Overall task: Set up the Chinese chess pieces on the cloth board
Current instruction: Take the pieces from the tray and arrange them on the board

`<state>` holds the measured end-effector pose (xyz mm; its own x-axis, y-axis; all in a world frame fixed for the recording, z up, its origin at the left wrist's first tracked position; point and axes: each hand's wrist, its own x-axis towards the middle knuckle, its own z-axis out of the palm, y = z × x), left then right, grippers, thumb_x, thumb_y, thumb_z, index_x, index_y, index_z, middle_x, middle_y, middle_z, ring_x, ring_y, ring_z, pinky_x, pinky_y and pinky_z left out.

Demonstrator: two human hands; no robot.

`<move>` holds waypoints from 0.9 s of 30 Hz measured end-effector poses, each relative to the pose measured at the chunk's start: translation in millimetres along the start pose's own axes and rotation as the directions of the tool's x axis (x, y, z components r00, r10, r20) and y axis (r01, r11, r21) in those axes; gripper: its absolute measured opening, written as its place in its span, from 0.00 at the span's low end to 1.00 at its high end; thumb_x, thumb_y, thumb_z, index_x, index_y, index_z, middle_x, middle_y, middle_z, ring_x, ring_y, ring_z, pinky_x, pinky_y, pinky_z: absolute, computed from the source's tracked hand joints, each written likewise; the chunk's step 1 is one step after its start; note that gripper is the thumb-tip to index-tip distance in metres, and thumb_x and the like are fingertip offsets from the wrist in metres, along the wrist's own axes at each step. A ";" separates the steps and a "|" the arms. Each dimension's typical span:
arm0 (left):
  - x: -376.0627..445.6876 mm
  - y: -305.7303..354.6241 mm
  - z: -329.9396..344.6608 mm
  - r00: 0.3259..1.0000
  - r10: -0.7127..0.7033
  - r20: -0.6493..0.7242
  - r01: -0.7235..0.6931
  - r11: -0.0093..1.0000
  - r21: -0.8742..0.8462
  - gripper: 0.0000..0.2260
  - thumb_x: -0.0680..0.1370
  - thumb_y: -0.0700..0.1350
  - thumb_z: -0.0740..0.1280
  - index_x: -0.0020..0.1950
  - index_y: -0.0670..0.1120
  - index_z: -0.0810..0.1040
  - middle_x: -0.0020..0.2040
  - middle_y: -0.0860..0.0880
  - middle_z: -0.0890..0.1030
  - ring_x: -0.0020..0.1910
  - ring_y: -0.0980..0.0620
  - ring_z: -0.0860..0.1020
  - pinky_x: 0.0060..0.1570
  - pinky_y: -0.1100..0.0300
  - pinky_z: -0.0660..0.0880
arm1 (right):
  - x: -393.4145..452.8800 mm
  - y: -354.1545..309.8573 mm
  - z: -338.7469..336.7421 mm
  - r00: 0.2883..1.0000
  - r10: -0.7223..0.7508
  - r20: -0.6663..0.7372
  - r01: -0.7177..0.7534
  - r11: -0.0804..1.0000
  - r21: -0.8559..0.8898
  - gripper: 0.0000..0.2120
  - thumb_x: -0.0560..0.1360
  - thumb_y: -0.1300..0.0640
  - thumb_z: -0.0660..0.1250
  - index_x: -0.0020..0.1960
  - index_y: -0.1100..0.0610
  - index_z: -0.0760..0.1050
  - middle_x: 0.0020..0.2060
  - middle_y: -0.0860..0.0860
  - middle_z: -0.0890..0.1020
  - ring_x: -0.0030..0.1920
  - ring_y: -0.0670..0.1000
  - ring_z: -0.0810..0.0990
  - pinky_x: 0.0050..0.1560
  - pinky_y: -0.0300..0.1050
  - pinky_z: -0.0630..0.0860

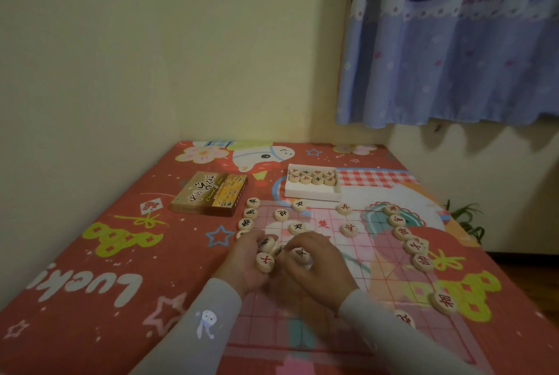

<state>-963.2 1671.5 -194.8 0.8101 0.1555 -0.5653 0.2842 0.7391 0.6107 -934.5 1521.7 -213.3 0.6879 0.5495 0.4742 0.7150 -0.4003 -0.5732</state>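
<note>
On the cloth board (357, 256), the left hand (245, 266) cradles several loose pieces (265, 262) in a curled grip; the right hand (314, 256) pinches one piece (301, 254). A slip could spill them onto the placed column (249, 217), scattering it.

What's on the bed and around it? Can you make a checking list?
Surface: red patterned sheet under a see-through board.
Job's things: black pieces down the left edge, red pieces down the right; more in the white tray.
Clutter: brown box.
Hands: left hand holds several pieces; right hand pinches one.
Cables: nothing seen.
Surroundings: cream wall, blue curtain.
</note>
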 end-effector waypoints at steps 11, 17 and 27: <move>0.9 -26.2 47.1 0.981 -0.126 0.149 0.129 0.992 -0.010 0.15 0.82 0.49 0.54 0.54 0.40 0.74 0.42 0.42 0.77 0.39 0.46 0.77 0.41 0.56 0.74 | -18.8 15.2 -27.7 0.994 -0.106 0.035 0.111 0.969 -0.219 0.17 0.78 0.41 0.58 0.49 0.51 0.81 0.41 0.48 0.80 0.45 0.49 0.74 0.49 0.46 0.73; -2.4 -39.3 72.2 0.973 -0.128 0.192 0.137 0.990 -0.033 0.13 0.82 0.47 0.54 0.50 0.39 0.73 0.38 0.42 0.76 0.33 0.47 0.75 0.38 0.56 0.74 | -28.8 24.4 -65.2 0.983 0.161 -0.092 -0.167 0.983 -0.070 0.11 0.80 0.47 0.59 0.57 0.50 0.76 0.48 0.46 0.82 0.48 0.45 0.79 0.48 0.37 0.75; 6.7 -57.5 93.4 0.989 -0.090 0.120 0.080 0.993 0.088 0.12 0.83 0.47 0.55 0.48 0.40 0.71 0.43 0.42 0.72 0.41 0.43 0.73 0.42 0.49 0.76 | -78.1 92.5 -132.5 0.752 0.558 -0.349 -0.571 0.817 0.077 0.06 0.73 0.53 0.72 0.45 0.51 0.75 0.41 0.45 0.80 0.42 0.44 0.79 0.37 0.34 0.72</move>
<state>-926.3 1568.8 -181.8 0.8369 0.0079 -0.5473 0.3924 0.6883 0.6101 -905.5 1344.5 -214.9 0.9605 -0.0664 0.2702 0.1820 -0.5848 -0.7905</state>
